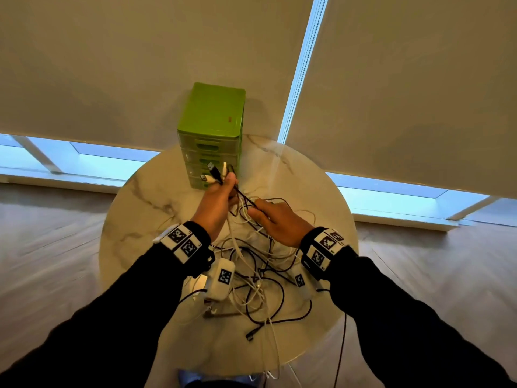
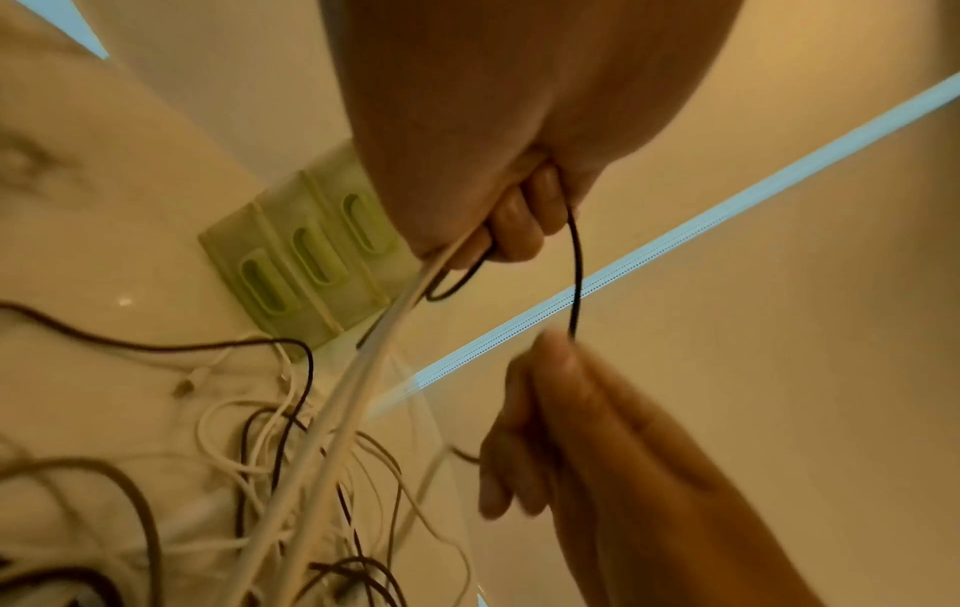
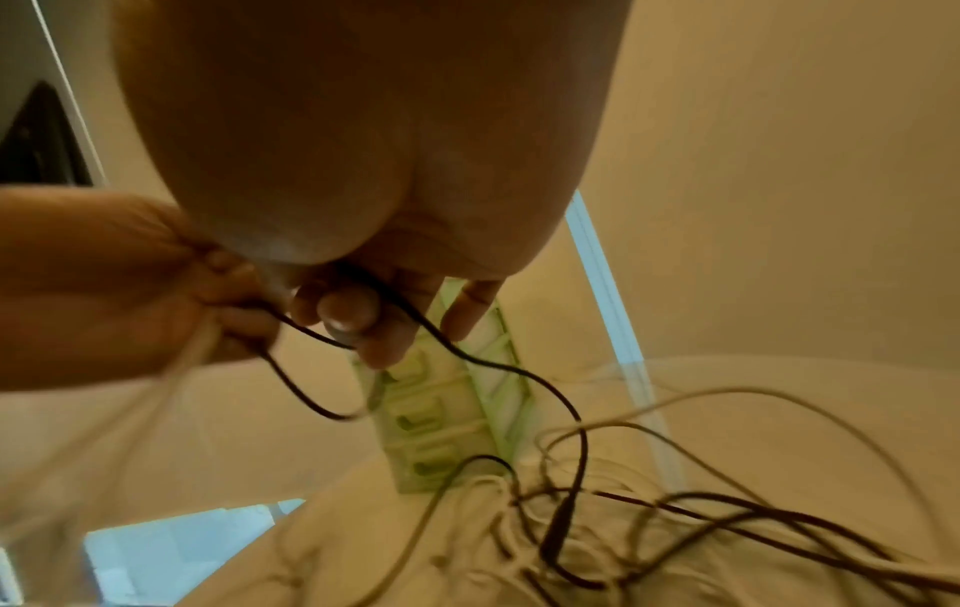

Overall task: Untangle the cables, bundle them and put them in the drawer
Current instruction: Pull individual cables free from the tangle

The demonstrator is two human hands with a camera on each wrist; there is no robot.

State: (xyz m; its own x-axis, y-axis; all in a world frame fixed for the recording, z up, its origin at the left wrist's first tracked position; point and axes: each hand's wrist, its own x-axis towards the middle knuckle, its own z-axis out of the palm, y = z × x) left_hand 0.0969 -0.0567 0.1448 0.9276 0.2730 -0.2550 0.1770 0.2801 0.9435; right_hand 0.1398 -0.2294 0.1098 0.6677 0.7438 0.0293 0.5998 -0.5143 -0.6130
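Head view shows the left hand point(image 1: 216, 204) held up near the far edge of the round worktop point(image 1: 134, 208), just in front of the green drawer box point(image 1: 212, 119). Its fingers point(image 2: 511, 224) are curled tight around a few cable ends, and the plugs point(image 1: 215, 172) stick up above the fist. The right hand point(image 1: 279, 222) is just beside it, pinching one thin black cable point(image 2: 574, 267) between thumb and fingertips. That black cable runs straight from one hand to the other.

The cables look light, thin and floppy. They bend any way and catch on each other, so they probably should be pulled slowly. A good place to hold one seems to be near its plug, because the plug is stiff and will not slip through.

Most of the cable pile point(image 1: 251, 278) lies knotted in the middle of the worktop, below both hands. White cables point(image 2: 358, 382) hang from the left fist down into the pile.
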